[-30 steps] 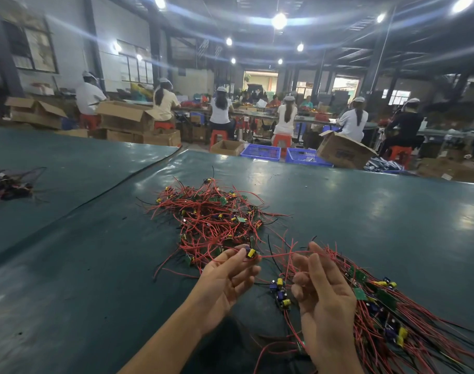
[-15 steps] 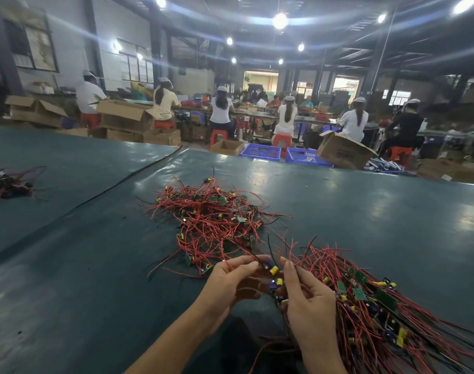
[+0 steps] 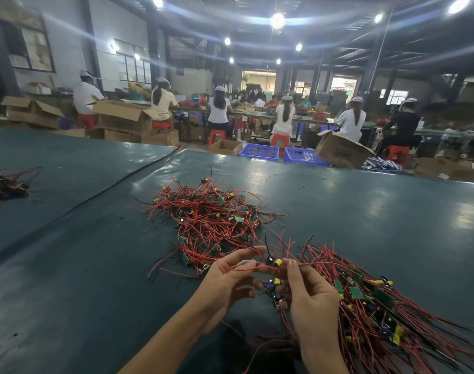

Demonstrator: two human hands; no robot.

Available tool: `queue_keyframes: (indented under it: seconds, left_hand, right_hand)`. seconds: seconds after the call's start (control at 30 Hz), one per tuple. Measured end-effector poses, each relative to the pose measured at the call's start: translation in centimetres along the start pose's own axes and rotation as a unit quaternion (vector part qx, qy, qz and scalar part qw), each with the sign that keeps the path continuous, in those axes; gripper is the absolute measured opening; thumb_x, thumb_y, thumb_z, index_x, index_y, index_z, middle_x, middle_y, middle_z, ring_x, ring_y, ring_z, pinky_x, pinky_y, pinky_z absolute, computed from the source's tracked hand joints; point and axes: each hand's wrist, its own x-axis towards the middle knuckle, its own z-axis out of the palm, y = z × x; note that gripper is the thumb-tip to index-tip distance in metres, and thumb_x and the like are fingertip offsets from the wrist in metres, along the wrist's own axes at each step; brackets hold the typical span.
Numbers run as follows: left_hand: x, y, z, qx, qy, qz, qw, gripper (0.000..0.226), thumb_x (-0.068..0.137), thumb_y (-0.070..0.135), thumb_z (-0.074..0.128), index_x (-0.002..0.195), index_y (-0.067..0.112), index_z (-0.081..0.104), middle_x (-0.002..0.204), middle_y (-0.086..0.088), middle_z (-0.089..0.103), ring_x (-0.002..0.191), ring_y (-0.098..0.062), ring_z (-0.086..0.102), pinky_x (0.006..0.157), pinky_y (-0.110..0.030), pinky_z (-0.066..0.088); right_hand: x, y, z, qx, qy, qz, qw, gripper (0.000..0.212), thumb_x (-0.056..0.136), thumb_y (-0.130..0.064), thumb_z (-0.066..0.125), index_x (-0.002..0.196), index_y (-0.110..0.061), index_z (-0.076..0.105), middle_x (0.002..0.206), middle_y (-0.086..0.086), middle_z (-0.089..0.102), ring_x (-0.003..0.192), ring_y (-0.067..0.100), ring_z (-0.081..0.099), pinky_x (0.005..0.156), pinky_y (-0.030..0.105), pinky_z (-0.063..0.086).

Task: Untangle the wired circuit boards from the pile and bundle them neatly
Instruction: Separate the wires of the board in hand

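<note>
Head view of a dark green sheet-covered counter in a workshop. Containers lie past its far edge: two blue plastic lattice crates, side by side on the floor, whose contents cannot be made out from this angle. A small open cardboard box stands just left of them with its inside hidden, and a larger tilted cardboard carton just right.

On the counter, the tangled pile of red-wired green circuit boards lies at centre. The aligned bundle of wired boards fans out to the right, its wires roughly parallel. A separate small heap of dark wires lies well apart at the far left.

The left hand and right hand are raised between pile and bundle. A single thin red wire runs between them. The left grip appears to pinch it between thumb and finger, the other fingers loosely spread. The right grip pinches its other end at the fingertips, beside a small board with a yellow component. More such boards hang against the right hand's lower fingers.

Compared with half a second earlier, the hands have drawn slightly apart. The wire is now stretched between them where the fingers were then closed together over the boards. One second earlier the hands were separate, the left one lifting a yellow-tipped board. Pile, bundle and heap lie unchanged.
</note>
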Motion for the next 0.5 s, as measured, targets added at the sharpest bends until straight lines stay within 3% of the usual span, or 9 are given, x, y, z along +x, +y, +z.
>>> queue_keyframes:
  seconds: [0.13,0.33,0.43,0.5]
  left_hand:
    - [-0.2,-0.2,0.4,0.063,0.047,0.028,0.996,0.032,0.069,0.037,0.073,0.095,0.019,0.073,0.082,-0.002,0.07,0.061,-0.013,0.062,0.057,-0.022,0.05]
    - [0.0,-0.6,1.2,0.109,0.068,0.1,0.987,0.041,0.077,0.022,0.065,0.109,-0.002,0.057,0.074,0.0,0.071,0.057,-0.01,0.062,0.052,-0.021,0.049]
    - [0.0,-0.9,1.4,0.133,0.082,0.145,0.977,0.032,0.081,0.022,0.061,0.103,-0.001,0.061,0.081,-0.005,0.073,0.074,-0.017,0.068,0.065,-0.021,0.053]
    - [0.0,-1.3,1.3,0.165,0.079,0.155,0.971,0.03,0.084,0.026,0.059,0.101,0.002,0.063,0.08,-0.003,0.072,0.075,-0.012,0.069,0.067,-0.019,0.052]
  right_hand:
    - [-0.3,-0.1,0.3,-0.057,-0.028,-0.059,0.996,0.02,0.09,-0.021,0.064,0.073,-0.021,0.074,0.067,0.003,0.071,0.056,0.013,0.064,0.052,0.022,0.051]
    - [-1.0,-0.2,0.6,-0.078,-0.133,-0.095,0.984,0.025,0.087,-0.002,0.068,0.094,-0.025,0.074,0.076,0.0,0.072,0.06,0.007,0.062,0.054,0.018,0.048]
    - [-1.1,0.0,0.6,-0.101,-0.176,-0.116,0.972,0.036,0.083,-0.005,0.074,0.106,-0.032,0.072,0.088,-0.003,0.071,0.065,0.01,0.06,0.06,0.02,0.048]
    - [-1.1,0.1,0.6,-0.114,-0.174,-0.125,0.97,0.036,0.083,-0.009,0.075,0.105,-0.037,0.072,0.088,-0.005,0.07,0.068,0.016,0.062,0.061,0.029,0.053]
